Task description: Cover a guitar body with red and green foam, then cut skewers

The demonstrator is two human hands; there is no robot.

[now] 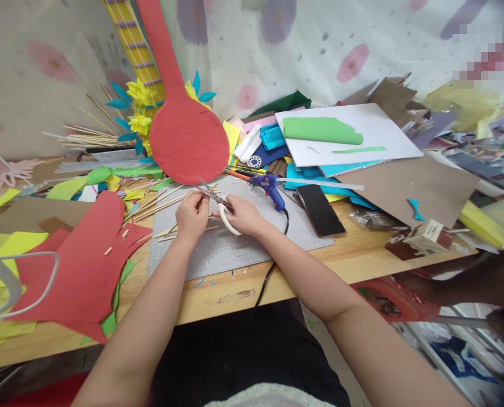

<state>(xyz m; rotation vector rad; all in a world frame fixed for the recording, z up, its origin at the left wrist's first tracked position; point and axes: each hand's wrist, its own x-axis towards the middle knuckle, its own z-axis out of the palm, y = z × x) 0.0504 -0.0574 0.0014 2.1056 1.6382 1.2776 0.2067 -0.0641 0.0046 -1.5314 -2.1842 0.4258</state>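
My right hand point(244, 216) grips scissors with a white handle point(230, 221). Their metal blades point(212, 195) point up and left, over the fingers of my left hand point(192, 213). Those fingers are pinched round a thin wooden stick point(213, 187), which lies close to the blades; its lower part is hidden by the hand. More thin wooden sticks point(161, 204) lie on the grey cutting mat point(235, 255), beside and under my left hand. A red round shape with a long neck point(188, 141), like a banjo, stands just beyond both hands.
Right of my hands lie a blue glue gun point(269, 186) with a black cord and a phone point(320, 210). Red foam sheet point(72, 265) covers the left side. A white board with a green roll point(322, 131) and a small carton point(430, 237) are to the right.
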